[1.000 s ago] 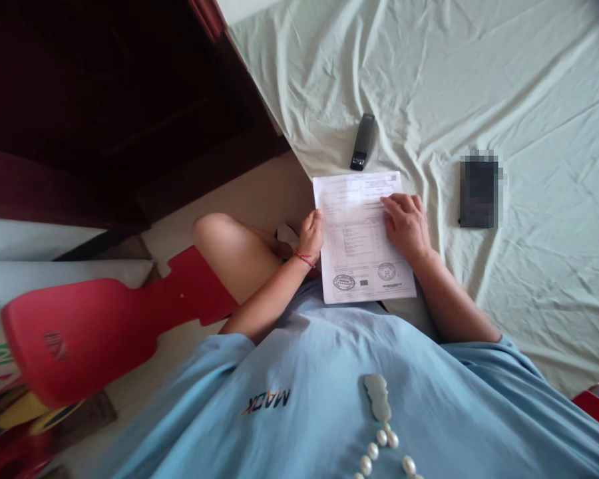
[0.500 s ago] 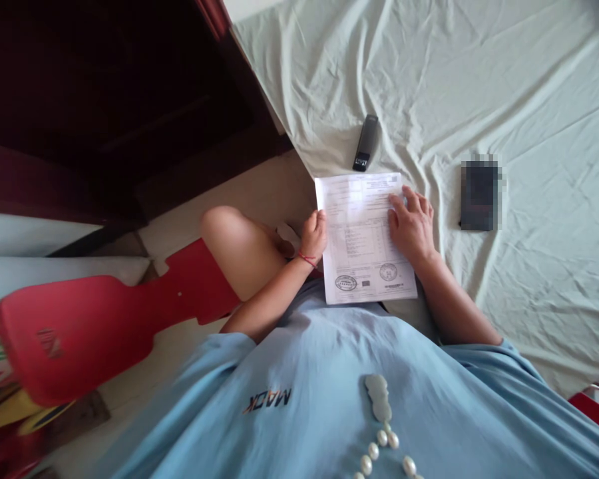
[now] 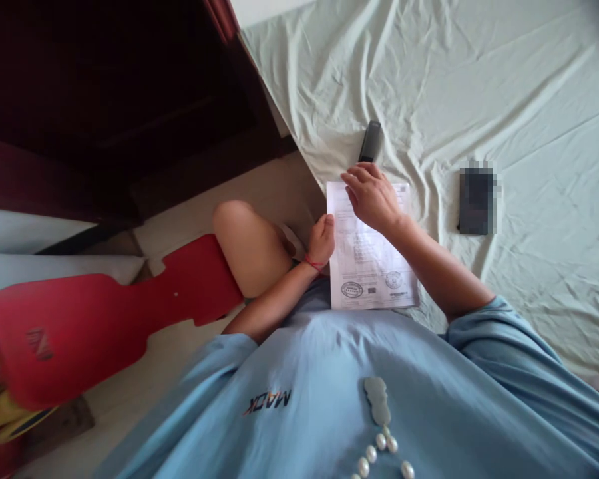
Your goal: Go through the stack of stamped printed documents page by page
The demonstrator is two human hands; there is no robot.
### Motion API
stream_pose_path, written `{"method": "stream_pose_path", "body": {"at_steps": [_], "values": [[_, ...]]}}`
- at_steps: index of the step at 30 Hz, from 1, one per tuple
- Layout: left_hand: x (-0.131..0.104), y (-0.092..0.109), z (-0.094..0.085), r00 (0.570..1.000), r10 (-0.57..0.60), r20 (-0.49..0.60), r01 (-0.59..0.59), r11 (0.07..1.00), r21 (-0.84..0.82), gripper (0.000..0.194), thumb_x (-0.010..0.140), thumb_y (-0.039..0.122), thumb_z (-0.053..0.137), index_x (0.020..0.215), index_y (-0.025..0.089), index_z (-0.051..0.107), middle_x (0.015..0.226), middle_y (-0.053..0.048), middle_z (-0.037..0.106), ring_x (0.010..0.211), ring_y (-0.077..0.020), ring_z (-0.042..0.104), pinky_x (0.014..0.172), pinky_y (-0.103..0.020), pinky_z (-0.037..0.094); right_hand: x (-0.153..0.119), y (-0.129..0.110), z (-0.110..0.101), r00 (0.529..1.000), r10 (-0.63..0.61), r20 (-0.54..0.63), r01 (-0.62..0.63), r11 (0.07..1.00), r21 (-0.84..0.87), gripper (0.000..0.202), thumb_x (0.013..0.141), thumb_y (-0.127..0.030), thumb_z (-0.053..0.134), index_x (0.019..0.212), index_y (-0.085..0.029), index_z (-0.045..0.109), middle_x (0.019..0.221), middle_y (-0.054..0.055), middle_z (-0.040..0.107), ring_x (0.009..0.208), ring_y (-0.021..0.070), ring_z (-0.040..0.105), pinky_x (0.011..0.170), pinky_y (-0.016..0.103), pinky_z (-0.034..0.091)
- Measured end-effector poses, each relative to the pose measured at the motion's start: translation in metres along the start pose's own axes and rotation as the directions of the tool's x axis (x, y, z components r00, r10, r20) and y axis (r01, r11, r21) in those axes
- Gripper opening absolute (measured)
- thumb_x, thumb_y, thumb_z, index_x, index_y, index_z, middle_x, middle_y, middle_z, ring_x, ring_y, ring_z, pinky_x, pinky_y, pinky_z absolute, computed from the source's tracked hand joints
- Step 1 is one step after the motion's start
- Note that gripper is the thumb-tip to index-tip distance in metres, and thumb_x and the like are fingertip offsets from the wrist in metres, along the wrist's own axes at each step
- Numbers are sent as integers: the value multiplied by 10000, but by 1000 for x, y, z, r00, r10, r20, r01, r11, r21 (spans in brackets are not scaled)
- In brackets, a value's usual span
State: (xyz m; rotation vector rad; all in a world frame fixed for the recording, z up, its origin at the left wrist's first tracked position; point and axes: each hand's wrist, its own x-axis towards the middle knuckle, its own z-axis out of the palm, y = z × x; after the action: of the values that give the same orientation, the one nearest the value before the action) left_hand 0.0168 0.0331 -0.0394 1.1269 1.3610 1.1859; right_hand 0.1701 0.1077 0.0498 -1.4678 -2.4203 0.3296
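Printed paper sheets [image 3: 359, 266], with two round stamps near the bottom, lie at the front of the bed by my lap. My left hand [image 3: 322, 239], with a red string on its wrist, pinches their left edge. Across the upper part of the paper hovers or rests my right hand [image 3: 374, 196]; I cannot tell whether it touches. Its fingers are stretched out and hold nothing. Just beyond the fingertips lies a black stapler [image 3: 370, 141], its near end partly hidden by the hand.
A pale green sheet [image 3: 539, 100] with wrinkles covers the bed. On it, to the right, sits a dark rectangular object [image 3: 476, 203], partly pixelated. A red plastic chair [image 3: 70, 332] stands at the left, below dark wooden furniture [image 3: 104, 86].
My right hand has left the paper's right edge and moved left and up, over the top of the paper toward the stapler. My left hand keeps its grip.
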Motion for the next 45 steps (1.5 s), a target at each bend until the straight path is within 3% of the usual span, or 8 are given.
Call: {"method": "stream_pose_path", "body": {"at_steps": [6,18,27,33,45], "values": [[-2,3,-1,999,-33,21,34,998,-52,613,973,781,510,718,225,533,720,-13,551,721,-175,491,716,-330,423,10,-1,5,999,-20,40,21,1000,-23,345,1081,-239,441,1185,-259,769,1270,99,731,1355,364,508,1089,557,479],[-2,4,0,999,-20,42,24,995,-95,658,918,860,502,740,228,536,742,-20,563,737,-180,497,731,-339,417,8,1,15,999,-10,50,11,1000,-16,358,1053,-219,417,1127,-235,767,1138,126,751,1289,378,511,1025,580,485],[-1,-1,-1,998,-54,32,55,998,-38,571,1012,683,535,683,216,525,679,-6,540,691,-163,476,692,-325,379,14,3,18,998,29,63,-28,999,-28,271,1057,-212,501,1103,-250,766,1172,96,747,1311,344,525,1046,520,485],[-1,1,0,996,-86,25,87,993,-74,471,1047,557,552,753,198,625,779,-34,652,773,-183,571,781,-315,443,15,3,20,999,5,32,-5,1000,-9,310,1062,-219,482,1070,-247,791,1129,101,739,1266,331,534,1067,505,501],[-2,-11,5,999,-35,5,35,997,67,598,1050,711,399,769,205,551,752,-26,612,732,-167,543,732,-330,410,22,9,28,1000,26,6,-26,1000,-7,389,1079,-261,406,1045,-184,786,1055,154,686,1241,385,540,1071,590,509]]}}
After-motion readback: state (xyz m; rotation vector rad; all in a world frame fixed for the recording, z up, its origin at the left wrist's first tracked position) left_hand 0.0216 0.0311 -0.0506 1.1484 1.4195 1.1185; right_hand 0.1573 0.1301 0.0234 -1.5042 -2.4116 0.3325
